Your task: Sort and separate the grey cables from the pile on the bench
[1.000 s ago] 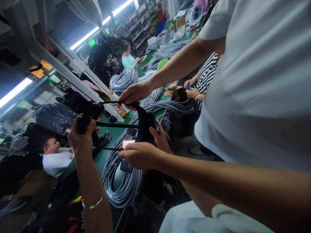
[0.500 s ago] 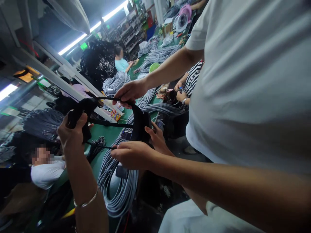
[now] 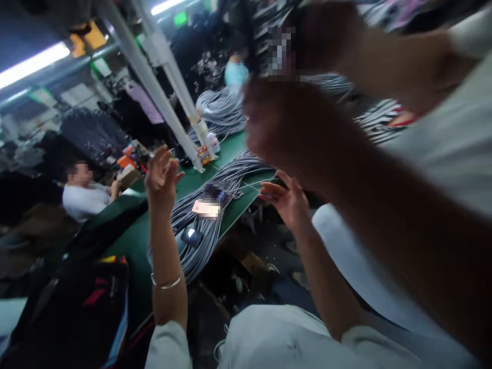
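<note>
Cable bundle (image 3: 233, 173), grey, lying on the green desk (image 3: 134, 238) at the frame's centre; long axis slanting from lower left of centre up to the right; right hand (image 3: 286, 200), right of centre, seemingly the nearer, with bundle to its left; fingers spread, grip wide, no hold seen (thin pale strand (image 3: 255, 182) close by the fingertips, contact impossible to tell); left hand (image 3: 163, 174) raised left of centre, fingers half curled, thumb apart, grip loosely parted around nothing visible; pinkish phone-like item (image 3: 207, 209) and dark device (image 3: 191, 237) atop the bundle; desk edge running from right of centre down toward lower middle; room seemingly tightest at upper right, crossed by another person's blurred hand (image 3: 272, 113); looser toward lower left.
</note>
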`<control>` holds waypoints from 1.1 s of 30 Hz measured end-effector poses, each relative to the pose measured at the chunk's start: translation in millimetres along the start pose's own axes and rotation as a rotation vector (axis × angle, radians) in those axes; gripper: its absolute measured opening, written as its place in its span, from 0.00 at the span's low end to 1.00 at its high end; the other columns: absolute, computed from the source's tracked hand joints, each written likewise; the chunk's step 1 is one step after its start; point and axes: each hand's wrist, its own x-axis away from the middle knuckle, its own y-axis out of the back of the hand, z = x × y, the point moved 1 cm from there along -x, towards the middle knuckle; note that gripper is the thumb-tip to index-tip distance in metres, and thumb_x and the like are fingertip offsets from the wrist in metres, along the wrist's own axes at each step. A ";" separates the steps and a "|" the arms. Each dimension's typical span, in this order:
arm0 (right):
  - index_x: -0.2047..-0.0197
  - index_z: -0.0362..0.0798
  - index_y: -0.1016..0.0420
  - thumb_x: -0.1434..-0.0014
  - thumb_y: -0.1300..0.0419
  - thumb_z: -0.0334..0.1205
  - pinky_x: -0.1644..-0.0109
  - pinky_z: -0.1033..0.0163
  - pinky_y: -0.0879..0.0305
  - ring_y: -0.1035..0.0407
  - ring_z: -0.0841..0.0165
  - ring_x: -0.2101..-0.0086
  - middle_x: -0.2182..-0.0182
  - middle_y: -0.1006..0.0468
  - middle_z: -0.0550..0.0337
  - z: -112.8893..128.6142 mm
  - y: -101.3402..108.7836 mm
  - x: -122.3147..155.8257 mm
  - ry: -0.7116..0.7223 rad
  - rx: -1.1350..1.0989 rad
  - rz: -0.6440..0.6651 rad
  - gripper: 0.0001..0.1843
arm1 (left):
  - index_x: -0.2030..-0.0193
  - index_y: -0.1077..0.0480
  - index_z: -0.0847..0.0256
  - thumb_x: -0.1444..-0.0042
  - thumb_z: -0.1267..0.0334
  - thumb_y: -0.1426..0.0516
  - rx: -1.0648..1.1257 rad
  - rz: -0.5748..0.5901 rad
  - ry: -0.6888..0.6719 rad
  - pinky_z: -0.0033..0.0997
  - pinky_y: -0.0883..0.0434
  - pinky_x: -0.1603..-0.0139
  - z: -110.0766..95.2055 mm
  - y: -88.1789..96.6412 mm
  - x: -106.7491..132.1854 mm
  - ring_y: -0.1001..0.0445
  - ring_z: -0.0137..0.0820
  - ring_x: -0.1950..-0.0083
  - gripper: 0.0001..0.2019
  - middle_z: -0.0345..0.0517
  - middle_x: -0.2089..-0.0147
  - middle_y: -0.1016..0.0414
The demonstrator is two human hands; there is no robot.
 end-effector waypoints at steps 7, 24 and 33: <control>0.65 0.49 0.27 0.63 0.33 0.50 0.70 0.66 0.35 0.34 0.72 0.77 0.77 0.25 0.63 -80.9 35.1 18.4 -0.276 0.195 -0.015 0.21 | 0.56 0.29 0.65 0.45 0.65 0.45 -0.241 -0.502 0.711 0.29 0.24 0.63 141.8 87.1 121.1 0.22 0.33 0.58 0.11 0.52 0.57 0.22; 0.72 0.47 0.28 0.61 0.39 0.51 0.74 0.62 0.40 0.38 0.71 0.81 0.82 0.29 0.61 -207.7 38.8 29.2 -0.434 0.647 0.200 0.17 | 0.65 0.25 0.62 0.50 0.68 0.47 -0.857 -0.579 0.965 0.49 0.35 0.48 281.5 94.1 220.9 0.25 0.46 0.54 0.10 0.56 0.62 0.21; 0.58 0.48 0.24 0.49 0.44 0.52 0.54 0.51 0.37 0.33 0.58 0.63 0.62 0.26 0.49 -223.7 25.4 -41.5 -0.131 0.946 0.132 0.20 | 0.63 0.25 0.62 0.49 0.64 0.50 -1.159 -0.704 0.963 0.52 0.39 0.50 306.9 81.1 229.8 0.28 0.50 0.55 0.13 0.57 0.67 0.24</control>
